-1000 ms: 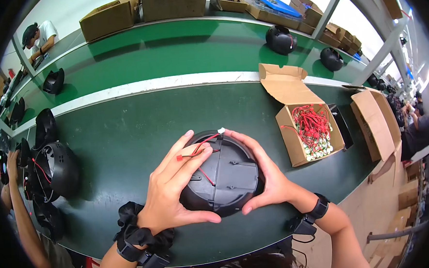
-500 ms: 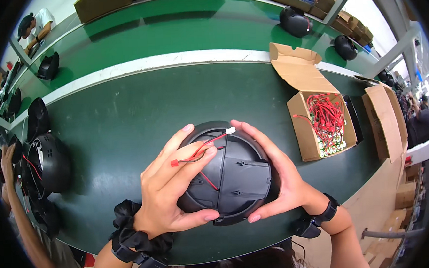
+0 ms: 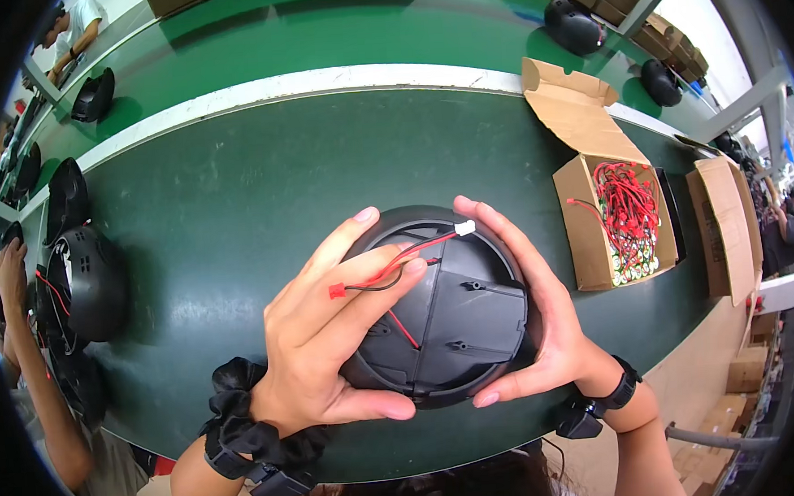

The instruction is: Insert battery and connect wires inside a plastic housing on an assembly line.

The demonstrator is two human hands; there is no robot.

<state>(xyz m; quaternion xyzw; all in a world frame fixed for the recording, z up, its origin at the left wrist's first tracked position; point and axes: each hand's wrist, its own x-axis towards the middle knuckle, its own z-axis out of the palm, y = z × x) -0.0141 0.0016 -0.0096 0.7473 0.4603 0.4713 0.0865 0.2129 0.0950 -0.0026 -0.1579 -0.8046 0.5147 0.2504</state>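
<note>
Between my hands is a round black plastic housing, its inner side with ribs and screw posts turned up. My left hand grips its left side, thumb at the near rim. A short red and black cable runs between that hand's fingers; a red plug hangs over the knuckles and a white plug lies near the far rim. Another red wire crosses the inside of the housing. My right hand holds the right rim, fingers along the far side and thumb at the near edge.
An open cardboard box full of red cables stands to the right, with another carton beyond it. Black shells line the left, near another person's arm. Behind the white ledge runs a green belt carrying black shells.
The housing and both hands appear a little farther right and higher, as does the box, so mostly the view has shifted. My grip looks the same.
</note>
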